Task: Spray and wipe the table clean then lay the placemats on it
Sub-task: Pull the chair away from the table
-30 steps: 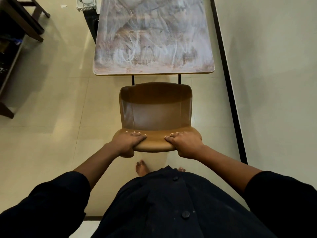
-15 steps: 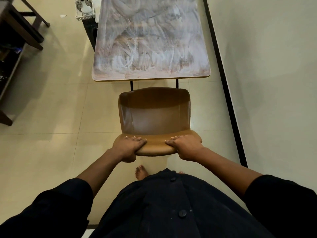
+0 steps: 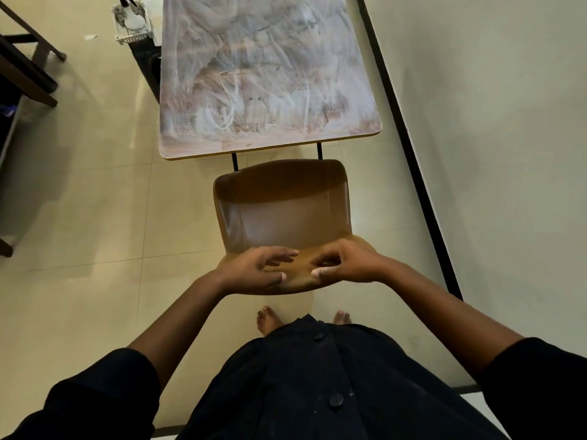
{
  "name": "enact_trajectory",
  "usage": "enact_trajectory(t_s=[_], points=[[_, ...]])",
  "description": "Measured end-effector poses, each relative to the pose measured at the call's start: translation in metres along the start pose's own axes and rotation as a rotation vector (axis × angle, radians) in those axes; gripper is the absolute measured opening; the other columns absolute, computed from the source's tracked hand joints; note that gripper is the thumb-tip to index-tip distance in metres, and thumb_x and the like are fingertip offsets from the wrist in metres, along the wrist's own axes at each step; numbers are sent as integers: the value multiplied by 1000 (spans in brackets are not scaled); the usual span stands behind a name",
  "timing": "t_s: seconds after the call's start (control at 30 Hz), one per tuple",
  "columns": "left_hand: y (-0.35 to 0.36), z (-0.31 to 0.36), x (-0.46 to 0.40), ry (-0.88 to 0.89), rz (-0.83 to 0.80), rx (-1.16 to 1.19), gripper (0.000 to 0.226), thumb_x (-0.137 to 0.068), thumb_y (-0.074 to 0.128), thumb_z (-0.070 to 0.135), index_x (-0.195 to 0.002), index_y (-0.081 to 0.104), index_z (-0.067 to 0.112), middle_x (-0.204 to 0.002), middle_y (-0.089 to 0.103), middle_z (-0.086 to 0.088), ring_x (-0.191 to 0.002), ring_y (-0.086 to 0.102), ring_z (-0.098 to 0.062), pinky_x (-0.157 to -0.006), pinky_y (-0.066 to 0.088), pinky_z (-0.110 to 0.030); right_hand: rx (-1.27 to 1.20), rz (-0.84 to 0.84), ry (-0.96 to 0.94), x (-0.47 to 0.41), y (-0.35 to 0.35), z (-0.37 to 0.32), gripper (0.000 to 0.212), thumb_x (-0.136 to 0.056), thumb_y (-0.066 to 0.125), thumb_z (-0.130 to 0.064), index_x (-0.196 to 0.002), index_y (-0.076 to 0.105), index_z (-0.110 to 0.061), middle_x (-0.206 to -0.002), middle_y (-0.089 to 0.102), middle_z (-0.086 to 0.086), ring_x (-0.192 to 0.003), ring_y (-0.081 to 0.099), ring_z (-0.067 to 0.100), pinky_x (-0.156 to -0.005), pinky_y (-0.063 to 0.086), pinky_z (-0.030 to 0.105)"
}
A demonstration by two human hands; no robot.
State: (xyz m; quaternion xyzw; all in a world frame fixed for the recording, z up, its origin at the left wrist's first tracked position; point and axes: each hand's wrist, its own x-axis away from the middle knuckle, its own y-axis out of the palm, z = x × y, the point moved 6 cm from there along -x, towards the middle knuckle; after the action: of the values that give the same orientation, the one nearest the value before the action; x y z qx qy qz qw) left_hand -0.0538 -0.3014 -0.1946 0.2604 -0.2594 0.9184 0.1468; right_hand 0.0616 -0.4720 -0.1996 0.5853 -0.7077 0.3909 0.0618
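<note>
Here, left hand (image 3: 254,273) and right hand (image 3: 346,265), fingers loosened, hover over the chair (image 3: 282,214) backrest; smeared table (image 3: 263,74) beyond.

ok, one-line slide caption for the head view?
Both hands, left and right, loose over the brown chair back, chair pulled clear of the smeared table.

Glossy cream tiled floor (image 3: 95,217) — plain pale wall (image 3: 492,122) at right.

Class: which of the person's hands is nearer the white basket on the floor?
Left. The left hand is on the basket's side of the chair; the right hand is farther, toward the wall.
</note>
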Motion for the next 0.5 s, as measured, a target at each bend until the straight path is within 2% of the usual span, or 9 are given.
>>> enact_trajectory(t_s=[0.07, 0.13, 0.23, 0.37, 0.5], points=[[-7, 9, -3, 17, 49, 29, 54, -104, 63, 19, -154, 50, 34, -149, 60, 7, -137, 56, -12, -113, 51, -43, -190, 128, 28, 5, -11, 0, 30, -96, 69, -38, -123, 71, -26, -118, 69, -10, -107, 64, 8, -87, 54, 24], [-12, 21, -8, 33, 82, 34, 51, -105, 61, 15, -152, 52, 34, -146, 62, 7, -135, 58, -12, -112, 52, -43, -306, 249, 61, 12, -18, 4, 24, -97, 66, -39, -118, 72, -30, -115, 69, -12, -107, 64, 8, -90, 55, 30], [-11, 41, -19, 48, 109, 48, 46, -106, 60, 15, -148, 57, 33, -141, 65, 9, -130, 61, -9, -111, 53, -40, -484, 396, 84, 25, -31, 15, 18, -99, 64, -34, -114, 73, -28, -106, 73, -10, -97, 70, 8, -84, 58, 27], [2, 69, -39, 68, 122, 75, 40, -107, 58, 16, -143, 61, 32, -133, 69, 13, -125, 63, -5, -109, 54, -39, -612, 495, 69, 45, -58, 34, 19, -101, 63, -28, -115, 73, -22, -100, 77, -5, -92, 74, 11, -82, 61, 30], [19, 108, -72, 74, 170, 112, 38, -106, 58, 17, -140, 64, 36, -128, 72, 17, -123, 65, -3, -108, 55, -41, -654, 536, 69, 63, -92, 73, 18, -102, 62, -25, -115, 73, -19, -97, 78, -3, -91, 75, 12, -81, 59, 28]])
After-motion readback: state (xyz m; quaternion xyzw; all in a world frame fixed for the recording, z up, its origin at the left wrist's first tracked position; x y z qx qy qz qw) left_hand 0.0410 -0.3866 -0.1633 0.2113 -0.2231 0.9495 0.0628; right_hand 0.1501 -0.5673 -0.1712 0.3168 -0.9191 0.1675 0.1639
